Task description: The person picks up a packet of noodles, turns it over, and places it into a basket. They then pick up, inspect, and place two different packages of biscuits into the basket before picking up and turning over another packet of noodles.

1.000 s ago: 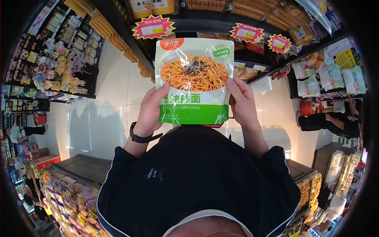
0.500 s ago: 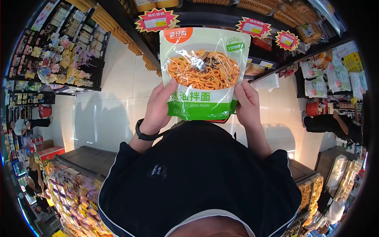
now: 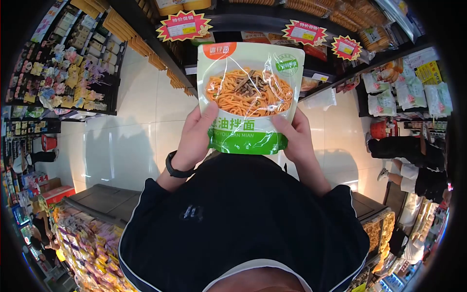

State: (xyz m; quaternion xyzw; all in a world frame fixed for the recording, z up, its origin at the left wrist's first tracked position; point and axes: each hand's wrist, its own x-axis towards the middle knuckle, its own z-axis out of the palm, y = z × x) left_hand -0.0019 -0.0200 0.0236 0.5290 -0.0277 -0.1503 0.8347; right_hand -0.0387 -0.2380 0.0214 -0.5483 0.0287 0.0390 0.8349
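Note:
A shiny green and white pouch of noodles is held upright in front of my chest, its printed front facing me. A picture of a bowl of brown noodles covers its middle, with a green band along the bottom. My left hand grips the pouch's lower left side, thumb on the front; a black band is around that wrist. My right hand grips the lower right side, its thumb lying over the front. The other fingers of both hands are mostly hidden behind the pouch.
Ahead stands a dark shelf with packaged biscuits and red price signs. A rack of small goods is at the left, hanging bags at the right. Snack bins lie behind me. People stand at the right.
The pouch has come slightly lower and its glare has shifted. My right thumb has slid inward over the pouch's front. Another person has come into view at the right.

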